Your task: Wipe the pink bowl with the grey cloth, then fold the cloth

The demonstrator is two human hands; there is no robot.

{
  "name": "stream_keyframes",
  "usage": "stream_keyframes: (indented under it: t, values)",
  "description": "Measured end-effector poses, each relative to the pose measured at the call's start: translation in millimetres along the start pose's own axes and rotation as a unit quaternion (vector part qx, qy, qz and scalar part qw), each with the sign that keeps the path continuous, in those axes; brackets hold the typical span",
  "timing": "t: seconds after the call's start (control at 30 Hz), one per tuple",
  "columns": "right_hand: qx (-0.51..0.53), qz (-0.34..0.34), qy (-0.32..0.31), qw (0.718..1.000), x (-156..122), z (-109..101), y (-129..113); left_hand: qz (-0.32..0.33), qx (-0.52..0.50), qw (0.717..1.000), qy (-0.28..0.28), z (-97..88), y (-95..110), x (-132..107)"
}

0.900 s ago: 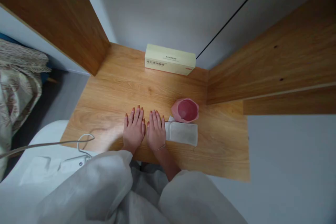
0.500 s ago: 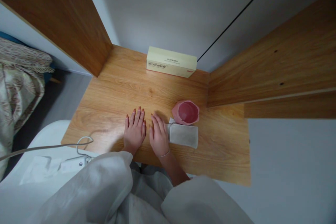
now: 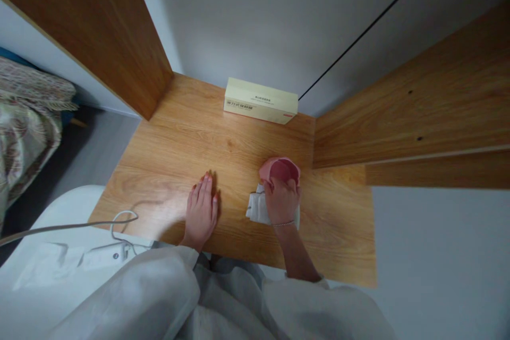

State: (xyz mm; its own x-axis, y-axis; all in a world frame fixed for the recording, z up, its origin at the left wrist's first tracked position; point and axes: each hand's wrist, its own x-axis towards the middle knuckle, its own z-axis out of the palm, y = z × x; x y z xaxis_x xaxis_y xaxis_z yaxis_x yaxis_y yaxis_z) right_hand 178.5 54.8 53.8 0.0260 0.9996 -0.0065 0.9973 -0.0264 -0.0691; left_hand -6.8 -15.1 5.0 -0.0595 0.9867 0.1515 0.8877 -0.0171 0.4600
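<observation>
Two hands in view, both mine on the wooden tabletop [image 3: 167,143]. Left hand [image 3: 201,211] lies flat at lower centre of the frame, palm down, fingers together, holding nothing. Right hand [image 3: 281,201] sits right of centre, over the white folded cloth [image 3: 255,208] and reaching onto the near rim of the pink cup [image 3: 282,168]. Fingers curl at the rim; grip looks narrow and touching the cup, but I cannot tell if it has really closed on it. Cup stands upright just above the cloth, close to the wooden side panel [image 3: 398,111] at right. Cloth is partly hidden under the hand, its left edge showing.

Pale yellow box [image 3: 261,101] stands against the wall at upper centre, well apart from the hands. White cable [image 3: 119,220] loops at the tabletop's lower left edge.

Progress, my judgement: very early. Cup on the tabletop, not lifted; cloth folded, lying flat. Nothing looks finished; handling of cup and cloth is all left.
</observation>
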Motion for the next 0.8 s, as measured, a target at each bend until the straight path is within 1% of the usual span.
stream_keyframes:
  t: [0.07,0.1,0.23,0.33,0.43,0.57,0.8]
  values:
    - [0.019,-0.011,0.007,1.000,3.7,-2.9,-12.7,-0.017,-0.029,0.999,0.016,-3.3,-9.8,2.2]
    - [0.034,-0.028,0.007,0.999,5.9,-4.5,-21.3,-0.025,-0.043,0.998,0.024,-5.0,-15.3,4.6]
    - [0.109,-0.143,-0.026,0.983,15.7,-10.0,-66.6,-0.060,-0.096,0.991,0.067,-10.5,-32.2,15.7]
    - [0.136,-0.226,-0.060,0.963,21.2,-8.7,-101.7,-0.085,-0.136,0.981,0.107,-11.5,-35.8,18.5]
    - [0.149,-0.288,-0.073,0.943,24.7,-1.1,-127.7,-0.118,-0.165,0.968,0.148,-9.6,-35.1,15.1]
    - [0.162,-0.336,-0.070,0.925,28.6,10.9,-145.9,-0.146,-0.175,0.957,0.180,-6.5,-34.8,8.8]
    - [0.161,-0.352,-0.073,0.919,34.0,17.5,-158.3,-0.175,-0.191,0.946,0.193,-4.7,-37.1,4.2]
